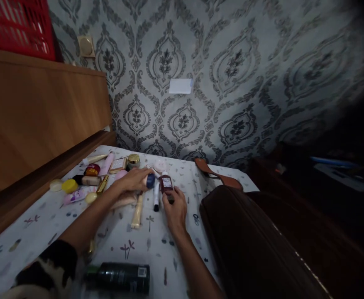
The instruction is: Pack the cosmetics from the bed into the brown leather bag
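Observation:
My left hand (135, 179) is closed around a small container with a dark blue cap (150, 181), most of it hidden by the fingers. To its right, a small dark-red bottle (166, 182) with a white label lies at the fingertips of my right hand (176, 207). Thumb and fingers close on the bottle's near end, where a dark part shows between them. Between my hands lie a white tube with a black cap (156, 197) and a cream tube (137, 214). Under my left wrist is a pale pouch-like thing (124, 202), partly covered.
Left of my hands are jars, tubes and bottles, among them a yellow-lidded jar (69, 185) and a gold-lidded jar (133, 160). A dark green bottle (119, 277) lies up front. A brown bag (244, 241) with a tan strap (219, 176) stands right; a wooden cabinet (41, 112) left.

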Motion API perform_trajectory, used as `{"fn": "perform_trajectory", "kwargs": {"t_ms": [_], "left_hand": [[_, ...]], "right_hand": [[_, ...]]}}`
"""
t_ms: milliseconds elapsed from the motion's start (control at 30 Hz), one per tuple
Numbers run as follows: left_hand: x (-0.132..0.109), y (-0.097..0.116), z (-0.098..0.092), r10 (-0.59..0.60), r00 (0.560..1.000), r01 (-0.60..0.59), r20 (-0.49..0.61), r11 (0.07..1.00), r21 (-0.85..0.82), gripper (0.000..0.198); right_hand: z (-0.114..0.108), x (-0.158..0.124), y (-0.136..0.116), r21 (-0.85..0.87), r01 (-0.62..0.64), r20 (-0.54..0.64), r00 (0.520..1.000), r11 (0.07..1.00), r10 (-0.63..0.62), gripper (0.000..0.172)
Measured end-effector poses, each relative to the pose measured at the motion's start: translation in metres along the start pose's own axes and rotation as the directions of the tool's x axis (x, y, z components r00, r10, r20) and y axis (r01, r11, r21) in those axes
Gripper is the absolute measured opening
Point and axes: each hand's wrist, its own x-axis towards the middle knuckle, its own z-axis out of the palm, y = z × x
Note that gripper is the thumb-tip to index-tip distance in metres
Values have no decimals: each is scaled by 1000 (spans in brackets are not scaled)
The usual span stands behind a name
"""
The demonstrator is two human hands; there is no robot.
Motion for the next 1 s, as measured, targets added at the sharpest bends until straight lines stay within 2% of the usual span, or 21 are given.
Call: {"fn": "perform_trajectory", "kwargs": {"t_ms": [100,233,300,367,433,500,533,567,633,667,733,833,1000], "left_hand": [[-2,-7,-4,-93,995,91,34,995,34,57],[9,2,0,-268,962,273,-56,956,110,57],[11,8,0,-285,956,292,-74,949,122,59],[2,16,-6,-263,962,270,-70,955,122,58],[-23,27,-17,-200,979,202,-31,973,112,57],[-64,42,-31,-56,995,51,80,996,69,55],[-88,50,-37,102,977,-101,189,995,-15,62],[-114,59,-41,215,943,-199,254,976,-89,73],[-161,76,-42,303,895,-264,327,951,-159,93],[-179,83,-39,311,891,-267,331,948,-173,94],[-201,92,-28,274,914,-234,299,958,-164,71],[-195,91,-8,141,970,-134,198,990,-48,56],[-140,64,12,0,998,-8,57,989,149,52]], "right_hand": [[-3,-2,2,76,-87,15,996,993,86,25],[-6,1,-1,138,-68,67,996,988,59,26],[-6,4,-1,163,-36,76,997,986,24,26],[-4,6,0,187,-4,87,996,982,-12,31],[-3,6,2,208,25,119,992,978,-50,41],[-1,5,4,209,53,170,981,977,-89,52],[0,4,4,202,64,199,974,977,-105,57],[1,3,5,193,72,231,966,979,-117,60],[3,2,6,181,80,286,949,980,-130,66],[3,2,6,178,83,303,943,980,-135,67],[4,3,7,178,97,304,941,979,-149,67],[5,7,9,201,116,243,956,973,-164,62],[7,11,14,233,121,132,979,965,-154,54]]}}
